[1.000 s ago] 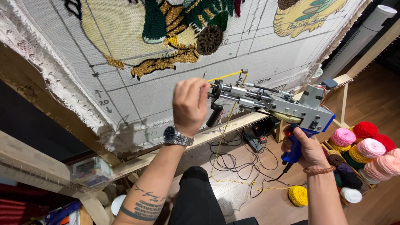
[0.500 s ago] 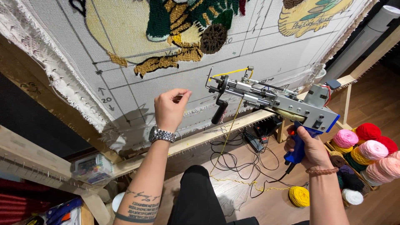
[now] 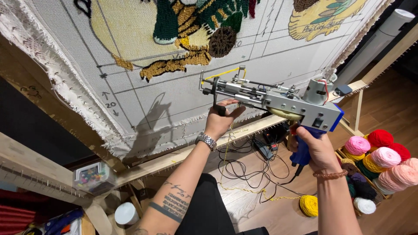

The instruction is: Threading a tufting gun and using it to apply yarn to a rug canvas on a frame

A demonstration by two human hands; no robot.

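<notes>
A grey gridded tufting cloth [image 3: 174, 93] stretches over a wooden frame [image 3: 183, 154], with tufted patches of green, brown and yellow yarn in its upper part. Held just in front of the cloth's lower edge is a tufting gun [image 3: 278, 102], its metal body level, needle end pointing left, yellow yarn [image 3: 222, 74] threaded at the tip. The left hand [image 3: 220, 119] is closed around the gun's black front grip; the right hand [image 3: 315, 146] is wrapped around the blue rear handle. To the right sits a crate of yarn balls [image 3: 379, 159], pink, red and yellow. A yellow yarn ball [image 3: 309, 205] lies on the wooden floor [image 3: 261, 209] beside tangled black cables [image 3: 244, 159], possibly the gun's.
</notes>
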